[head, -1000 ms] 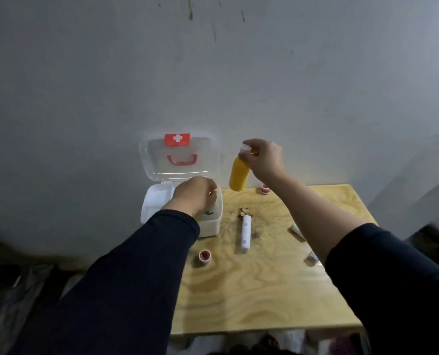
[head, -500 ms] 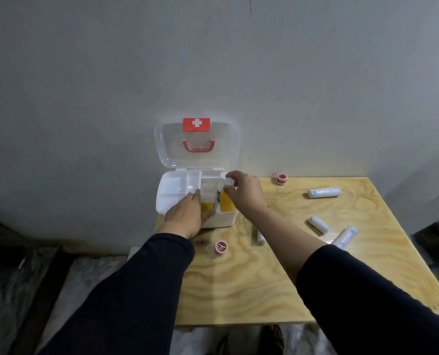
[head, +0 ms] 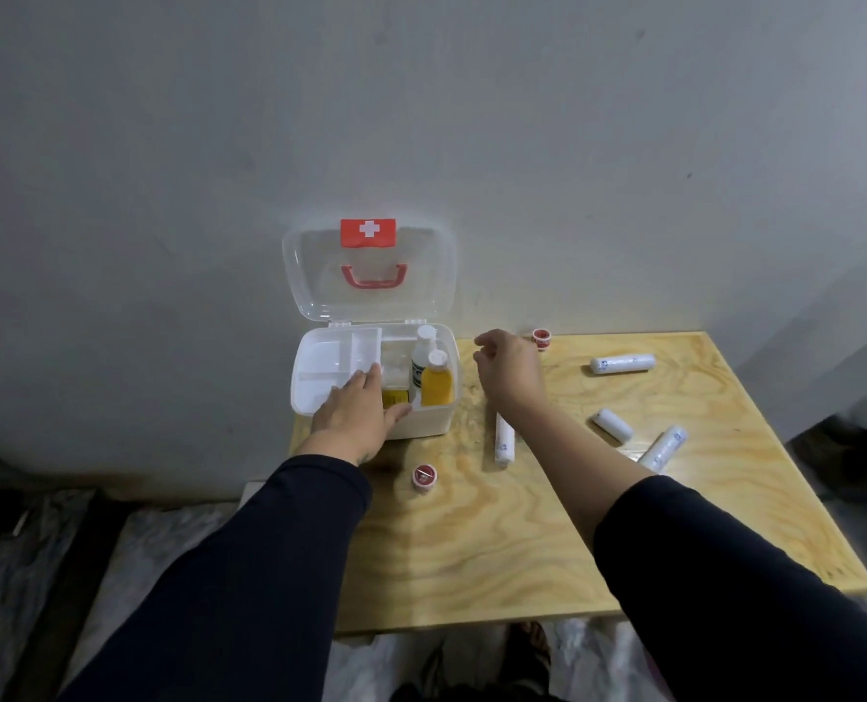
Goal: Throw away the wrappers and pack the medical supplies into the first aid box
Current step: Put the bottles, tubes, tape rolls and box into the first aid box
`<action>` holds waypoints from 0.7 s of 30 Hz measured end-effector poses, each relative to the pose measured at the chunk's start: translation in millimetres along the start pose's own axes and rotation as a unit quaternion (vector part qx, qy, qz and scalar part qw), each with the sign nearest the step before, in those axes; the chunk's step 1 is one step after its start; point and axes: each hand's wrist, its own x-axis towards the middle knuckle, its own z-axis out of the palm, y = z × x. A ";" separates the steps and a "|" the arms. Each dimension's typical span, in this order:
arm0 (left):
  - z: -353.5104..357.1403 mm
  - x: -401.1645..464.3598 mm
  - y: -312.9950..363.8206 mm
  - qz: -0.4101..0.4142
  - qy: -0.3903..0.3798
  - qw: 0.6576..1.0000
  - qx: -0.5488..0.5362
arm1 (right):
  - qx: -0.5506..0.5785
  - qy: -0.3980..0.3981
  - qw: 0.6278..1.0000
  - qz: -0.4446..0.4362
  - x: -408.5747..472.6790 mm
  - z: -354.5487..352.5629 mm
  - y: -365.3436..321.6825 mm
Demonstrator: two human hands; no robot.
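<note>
- Your plywood table (head: 522,539) stands against a grey wall.
- Your first aid box (head: 421,423) sits open at its back-left corner, yellow bottle (head: 436,385) upright inside.
- Your left hand (head: 355,415) lies flat on the box's front edge, fingers spread.
- Your right hand (head: 509,369) hovers beside the box, loosely open, empty.
- Bandage rolls (head: 622,363) lie scattered to the right.

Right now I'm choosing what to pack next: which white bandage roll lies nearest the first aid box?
The bandage roll just right of the box, below the right hand; the other three lie farther right.
</note>
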 end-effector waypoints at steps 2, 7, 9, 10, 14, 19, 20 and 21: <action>0.2 -1.6 1.3 -0.003 0.000 1.000 0.001 | -0.037 -0.023 0.998 0.036 -3.9 -3.9 16.0; 1.2 -1.9 2.7 -0.007 -0.005 1.000 0.001 | -0.109 -0.064 0.986 0.112 -20.2 1.8 38.8; 2.0 -1.5 2.2 -0.007 -0.006 1.000 -0.001 | -0.143 -0.078 0.979 0.124 -26.8 7.7 44.0; 2.4 -1.2 1.9 -0.008 -0.007 1.000 -0.001 | -0.152 -0.081 0.977 0.126 -30.0 10.7 46.5; 3.4 -0.3 1.0 -0.006 -0.004 1.000 0.006 | -0.104 -0.053 0.980 0.163 -37.6 18.4 59.4; 5.3 3.0 -0.5 -0.012 -0.008 1.000 0.010 | -0.080 -0.026 0.976 0.199 -37.9 -1.1 75.2; 5.7 4.0 -1.0 -0.013 -0.006 1.000 0.010 | -0.078 -0.012 0.975 0.207 -36.4 -9.4 80.9; 6.3 4.8 -1.4 -0.013 -0.004 1.000 0.010 | -0.071 0.000 0.973 0.220 -35.3 -19.5 85.6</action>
